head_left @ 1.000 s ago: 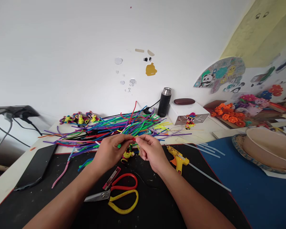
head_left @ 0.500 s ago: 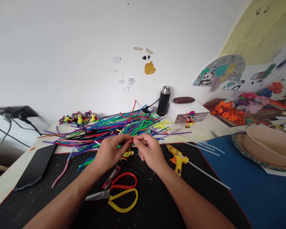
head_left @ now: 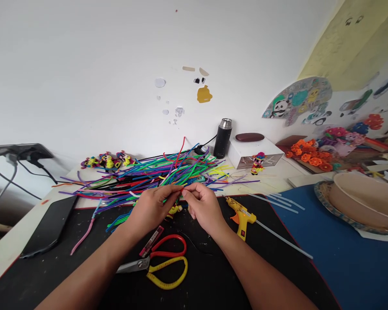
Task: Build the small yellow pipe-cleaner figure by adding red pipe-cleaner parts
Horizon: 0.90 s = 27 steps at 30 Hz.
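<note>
My left hand (head_left: 153, 207) and my right hand (head_left: 204, 209) meet at the fingertips above the black mat. Thumb and forefinger of each are pinched on a small red piece of pipe cleaner (head_left: 182, 189), mostly hidden by the fingers. Just below and behind them, partly covered, lies a small yellow figure (head_left: 174, 210). Beyond the hands spreads a heap of multicoloured pipe cleaners (head_left: 181, 170). Scissors (head_left: 143, 263) with one red and one yellow handle lie nearer me, beside a small pinkish-red case (head_left: 151, 242).
A yellow hot glue gun (head_left: 244, 218) with a glue stick in it lies right of my hands. Behind stand a black thermos (head_left: 223, 140), a white box (head_left: 241, 153) and a finished figure (head_left: 258, 163). A black tablet-like slab (head_left: 48, 226) lies left; a round basin (head_left: 365, 200) stands right.
The view has tilted slightly upward. Both hands keep their pinch on the red piece, with only a slight shift of the fingers. Objects on the table stay put.
</note>
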Tool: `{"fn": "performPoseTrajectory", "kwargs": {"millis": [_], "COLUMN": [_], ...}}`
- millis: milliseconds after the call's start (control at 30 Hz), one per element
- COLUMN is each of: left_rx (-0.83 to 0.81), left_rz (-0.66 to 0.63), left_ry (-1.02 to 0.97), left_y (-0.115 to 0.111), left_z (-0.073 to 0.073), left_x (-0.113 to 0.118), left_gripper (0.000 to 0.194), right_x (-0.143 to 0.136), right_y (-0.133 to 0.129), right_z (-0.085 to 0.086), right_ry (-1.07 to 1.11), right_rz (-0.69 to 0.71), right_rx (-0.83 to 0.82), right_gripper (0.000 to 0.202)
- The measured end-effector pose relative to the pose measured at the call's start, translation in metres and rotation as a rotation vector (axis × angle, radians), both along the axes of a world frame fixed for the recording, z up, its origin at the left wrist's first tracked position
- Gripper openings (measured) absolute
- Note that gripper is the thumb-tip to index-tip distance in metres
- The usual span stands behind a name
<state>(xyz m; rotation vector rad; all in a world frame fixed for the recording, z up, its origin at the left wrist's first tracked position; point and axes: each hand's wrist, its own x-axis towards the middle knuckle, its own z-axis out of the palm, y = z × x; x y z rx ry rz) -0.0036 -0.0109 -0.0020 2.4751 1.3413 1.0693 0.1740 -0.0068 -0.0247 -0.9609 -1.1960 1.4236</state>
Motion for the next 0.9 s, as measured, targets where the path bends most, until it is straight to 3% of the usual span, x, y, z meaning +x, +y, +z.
{"fn": "performPoseTrajectory", "kwargs": {"millis": [167,533,733,900], "left_rx": [0.074,0.128,0.003,-0.123], "left_rz": [0.016,0.085,0.209,0.235], "left_ry": [0.039,-0.09,-0.261,-0.404], "left_y": [0.0,-0.006,-0.016,-0.017], "left_z": [-0.003,-0.009,-0.007,-0.016], "left_x": [0.0,0.01,0.021,0.028], "left_gripper": [0.021,0.015,0.011,0.013], "right_x": [-0.001,-0.008,-0.014,-0.015], "right_y": [0.0,-0.01,-0.019,-0.02], "right_z": [-0.003,0.0,0.003,0.0], "right_ry": [0.015,0.116,0.17,0.152], "right_rz": [0.008,-0.039,-0.079,-0.129], "right_rx": [-0.01,-0.034,-0.004,0.007], "right_gripper": [0.025,0.029,0.029,0.033]}}
